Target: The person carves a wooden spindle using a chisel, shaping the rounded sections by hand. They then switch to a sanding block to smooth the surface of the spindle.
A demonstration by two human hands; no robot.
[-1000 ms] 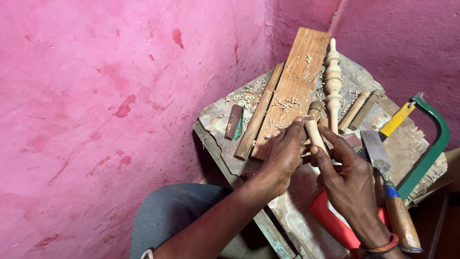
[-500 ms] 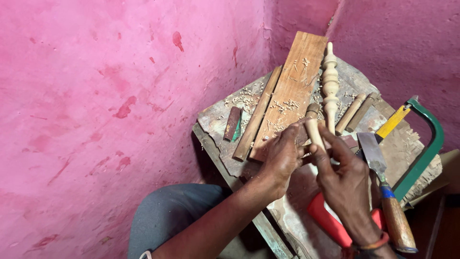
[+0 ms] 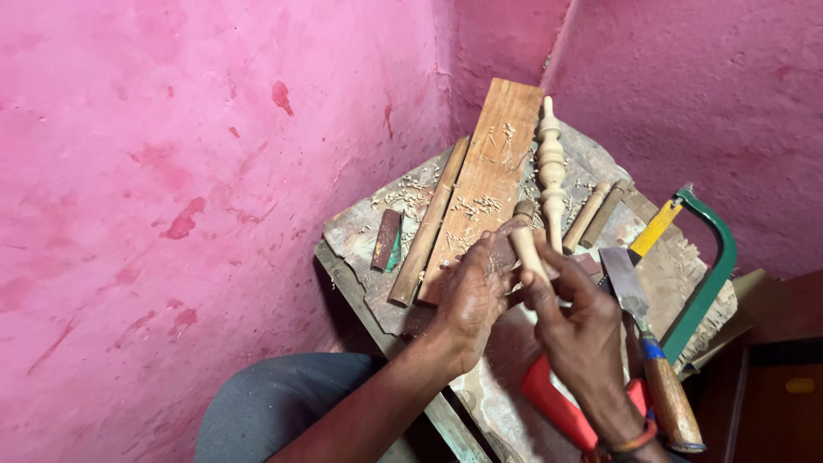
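My left hand (image 3: 470, 296) and my right hand (image 3: 576, 319) both grip a short pale wooden rod (image 3: 525, 244) above a worn wooden bench (image 3: 364, 236). The rod stands nearly upright between my fingers. Just behind it lies a turned wooden spindle (image 3: 550, 171) beside a flat brown plank (image 3: 490, 180). A wide chisel (image 3: 647, 343) with a wooden handle lies right of my right hand.
A green-framed hacksaw (image 3: 707, 274) rests at the bench's right side. A long wooden strip (image 3: 429, 225), two short dowels (image 3: 596, 214), a small rusty block (image 3: 387, 240) and wood shavings lie on the bench. A red tool handle (image 3: 557, 407) sits near me. Pink walls surround the bench.
Both hands stay on the rod; my fingers have shifted slightly along it. The view has drifted a little.
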